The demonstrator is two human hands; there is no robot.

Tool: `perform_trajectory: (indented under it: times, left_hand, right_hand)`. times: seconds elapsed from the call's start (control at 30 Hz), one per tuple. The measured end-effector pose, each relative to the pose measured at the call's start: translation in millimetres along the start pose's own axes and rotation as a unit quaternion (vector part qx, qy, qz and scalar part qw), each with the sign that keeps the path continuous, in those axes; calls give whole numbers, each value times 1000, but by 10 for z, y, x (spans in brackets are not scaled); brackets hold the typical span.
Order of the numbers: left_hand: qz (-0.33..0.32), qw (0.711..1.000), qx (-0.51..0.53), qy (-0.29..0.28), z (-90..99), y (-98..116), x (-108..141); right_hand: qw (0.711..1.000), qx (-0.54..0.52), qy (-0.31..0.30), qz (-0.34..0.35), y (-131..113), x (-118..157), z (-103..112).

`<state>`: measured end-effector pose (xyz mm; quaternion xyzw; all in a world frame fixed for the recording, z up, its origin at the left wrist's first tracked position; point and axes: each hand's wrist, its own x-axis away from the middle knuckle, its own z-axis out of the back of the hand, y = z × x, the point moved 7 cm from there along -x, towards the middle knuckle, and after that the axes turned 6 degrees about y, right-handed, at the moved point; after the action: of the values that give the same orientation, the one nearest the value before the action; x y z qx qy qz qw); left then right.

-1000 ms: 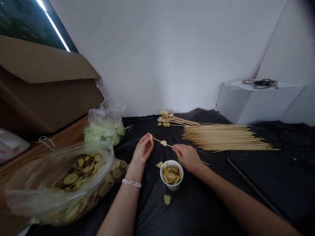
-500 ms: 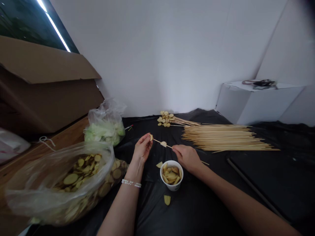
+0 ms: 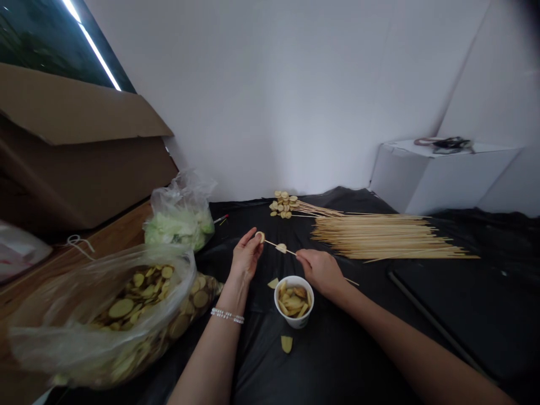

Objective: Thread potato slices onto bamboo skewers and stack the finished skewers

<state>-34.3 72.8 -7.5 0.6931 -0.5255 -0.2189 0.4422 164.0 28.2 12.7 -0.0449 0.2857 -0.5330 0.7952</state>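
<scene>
A thin bamboo skewer (image 3: 278,247) runs between my two hands, carrying a pale potato slice (image 3: 280,248) at its middle. My left hand (image 3: 247,257) pinches a second slice (image 3: 260,237) at the skewer's tip. My right hand (image 3: 321,273) grips the skewer's lower part, and its end pokes out past the hand. Just below, a white paper cup (image 3: 294,301) holds yellow potato slices. Loose slices lie on the black plastic sheet (image 3: 337,360), one (image 3: 273,283) beside the cup and one (image 3: 287,343) in front of it.
A clear bag of potato slices (image 3: 126,315) lies at left, with a bag of pale green cabbage (image 3: 181,225) behind it. Loaded skewers (image 3: 283,203) and a bamboo skewer pile (image 3: 379,239) lie ahead. A cardboard box (image 3: 76,146) stands far left, a white box (image 3: 447,174) right.
My left hand has shifted slightly to the right, carrying the skewer tip and its slice with it. My right hand and the objects around it look unchanged.
</scene>
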Motion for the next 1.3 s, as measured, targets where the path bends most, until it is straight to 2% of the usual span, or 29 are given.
perform_trajectory:
  times: [0.13,0.23,0.4,0.5,0.67,0.9,1.17,1.3]
  left_hand:
    - [111,992,54,-5,-18,-159,-10]
    - [145,988,61,-14,-32,-210,1]
    - [97,995,32,16,11,-164,7]
    - [82,996,29,20,6,-155,14]
    - [75,997,23,19,-11,-153,26]
    - [56,998,2,28,-20,-142,42]
    - [59,998,-11,29,-31,-181,54]
    - [59,998,-16,24,-53,-198,72]
  right_hand:
    - [1000,-1,-2,-3,5,0,-9]
    - [1000,-11,5,-6,12,-1,-9]
    - [999,-45,17,-15,30,-3,-12]
    - [1000,-25,5,-8,22,-4,-24]
    - [999,33,-4,1,12,4,-35]
    - [999,31,14,10,10,18,-22]
    - [1000,13,8,12,24,17,-53]
    - [999,32,25,0,37,15,-13]
